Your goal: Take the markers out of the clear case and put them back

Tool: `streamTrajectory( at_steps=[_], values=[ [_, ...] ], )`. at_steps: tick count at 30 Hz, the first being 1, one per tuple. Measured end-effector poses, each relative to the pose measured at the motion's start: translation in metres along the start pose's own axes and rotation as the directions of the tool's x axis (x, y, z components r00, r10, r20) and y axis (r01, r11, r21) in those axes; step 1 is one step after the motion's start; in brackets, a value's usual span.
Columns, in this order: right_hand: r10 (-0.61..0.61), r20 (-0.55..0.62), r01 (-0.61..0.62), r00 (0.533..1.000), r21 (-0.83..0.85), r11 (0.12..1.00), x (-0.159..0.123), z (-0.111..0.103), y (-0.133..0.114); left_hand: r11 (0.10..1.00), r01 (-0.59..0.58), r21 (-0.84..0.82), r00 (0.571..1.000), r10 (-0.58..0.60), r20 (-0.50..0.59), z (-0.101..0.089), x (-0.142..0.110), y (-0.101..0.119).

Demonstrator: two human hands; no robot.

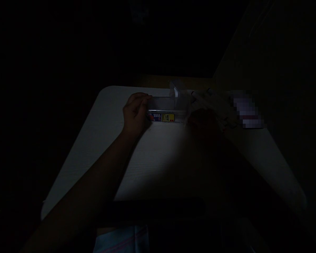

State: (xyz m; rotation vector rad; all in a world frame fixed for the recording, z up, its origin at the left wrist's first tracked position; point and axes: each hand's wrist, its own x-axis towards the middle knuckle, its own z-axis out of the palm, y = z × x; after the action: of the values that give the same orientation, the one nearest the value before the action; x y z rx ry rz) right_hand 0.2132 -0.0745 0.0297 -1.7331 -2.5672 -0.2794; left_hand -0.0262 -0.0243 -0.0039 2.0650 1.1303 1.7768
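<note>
The scene is very dark. My left hand [135, 113] reaches across a white table [158, 165] and grips the left end of a clear plastic box [168, 105]. Its fingers curl over the box's rim. A small packet with a yellow and blue label [162, 117] lies in or against the front of the box. My right hand [204, 121] is a dim shape just right of the box, close to its right end; its fingers are lost in shadow.
Pale, unclear items [218, 105] lie at the table's far right, beside a blurred patch. A dark band crosses the table's near edge [158, 207]. Light fabric with pink stripes [126, 240] shows at the bottom.
</note>
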Motion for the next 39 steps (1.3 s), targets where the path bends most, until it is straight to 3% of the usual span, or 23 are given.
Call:
streamTrajectory(
  at_steps=[5,12,20,27,34,39],
  values=[
    [0.033,-0.067,-0.029,0.997,0.061,0.998,-0.005,-0.003,0.004,1.000,-0.005,-0.002,1.000,0.005,-0.009,0.001,0.000,0.000],
    [-0.011,0.018,0.011,1.000,0.015,1.000,0.000,0.001,0.000,1.000,-0.017,-0.007,1.000,0.017,-0.010,0.001,0.000,-0.001],
    [0.015,-0.066,-0.016,0.998,-0.016,1.000,-0.005,0.006,0.014,0.999,-0.021,-0.035,0.999,0.020,-0.029,0.001,0.000,0.000],
    [0.075,-0.038,-0.074,0.996,0.018,0.997,-0.007,0.001,0.010,1.000,-0.017,-0.004,1.000,0.017,-0.026,0.001,0.001,0.001],
    [0.164,0.034,-0.165,0.986,0.044,0.985,-0.004,-0.003,0.023,0.999,0.012,0.030,1.000,-0.011,-0.012,0.001,0.000,-0.002],
    [0.196,-0.018,-0.194,0.980,0.074,0.978,-0.007,-0.006,0.027,1.000,-0.005,-0.003,1.000,0.005,-0.019,0.001,0.000,-0.003]
  ],
)
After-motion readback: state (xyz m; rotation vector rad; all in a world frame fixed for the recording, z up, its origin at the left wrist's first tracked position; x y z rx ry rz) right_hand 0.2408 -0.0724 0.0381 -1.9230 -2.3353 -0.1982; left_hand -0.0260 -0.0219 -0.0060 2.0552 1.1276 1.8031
